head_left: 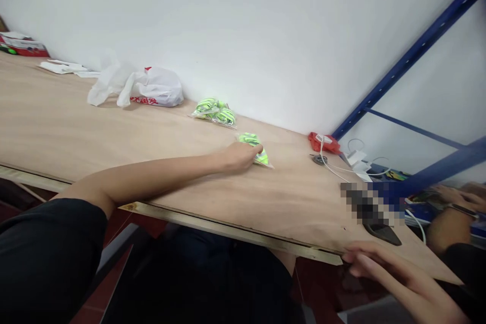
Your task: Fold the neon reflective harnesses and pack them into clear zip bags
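Observation:
My left hand (240, 155) reaches far across the wooden table (114, 136) and closes its fingers on a small clear bag of neon green and grey items (255, 146). Further back by the wall lie two more such green bags (215, 111). My right hand (383, 263) rests with loosely spread fingers at the table's near edge, holding nothing, just below a dark flat object (381, 233) that is partly blurred out.
A white plastic bag with red print (146, 88) sits by the wall. A red device (323, 143), white cables and chargers (357, 159) lie at the right. Another person's arm with a wristwatch (453, 210) is beyond the blue shelf frame (410, 55).

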The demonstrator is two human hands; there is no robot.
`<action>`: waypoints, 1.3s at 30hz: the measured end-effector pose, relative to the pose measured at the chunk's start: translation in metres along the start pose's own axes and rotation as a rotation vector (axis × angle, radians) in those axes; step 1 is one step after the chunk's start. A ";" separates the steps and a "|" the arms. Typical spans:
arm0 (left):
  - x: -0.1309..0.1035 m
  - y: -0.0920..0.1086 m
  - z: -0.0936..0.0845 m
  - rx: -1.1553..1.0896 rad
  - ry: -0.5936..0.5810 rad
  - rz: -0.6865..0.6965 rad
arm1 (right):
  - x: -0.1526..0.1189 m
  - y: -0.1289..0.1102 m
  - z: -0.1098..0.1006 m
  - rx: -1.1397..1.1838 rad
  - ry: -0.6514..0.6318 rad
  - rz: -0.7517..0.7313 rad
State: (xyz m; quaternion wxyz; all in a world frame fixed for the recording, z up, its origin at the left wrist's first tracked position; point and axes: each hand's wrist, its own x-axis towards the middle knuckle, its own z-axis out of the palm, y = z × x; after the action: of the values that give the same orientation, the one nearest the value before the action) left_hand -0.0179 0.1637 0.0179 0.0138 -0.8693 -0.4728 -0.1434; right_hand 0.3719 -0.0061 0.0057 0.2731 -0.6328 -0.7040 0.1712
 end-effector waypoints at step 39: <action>-0.112 0.069 -0.054 -1.257 0.076 -0.064 | 0.050 -0.184 0.103 0.575 -0.237 -0.316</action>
State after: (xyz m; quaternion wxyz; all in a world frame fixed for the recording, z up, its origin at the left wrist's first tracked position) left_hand -0.0310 0.0254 0.0477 -0.4871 -0.6911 -0.3232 -0.4251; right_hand 0.1607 0.0280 0.0408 0.3795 -0.3890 -0.7431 0.3905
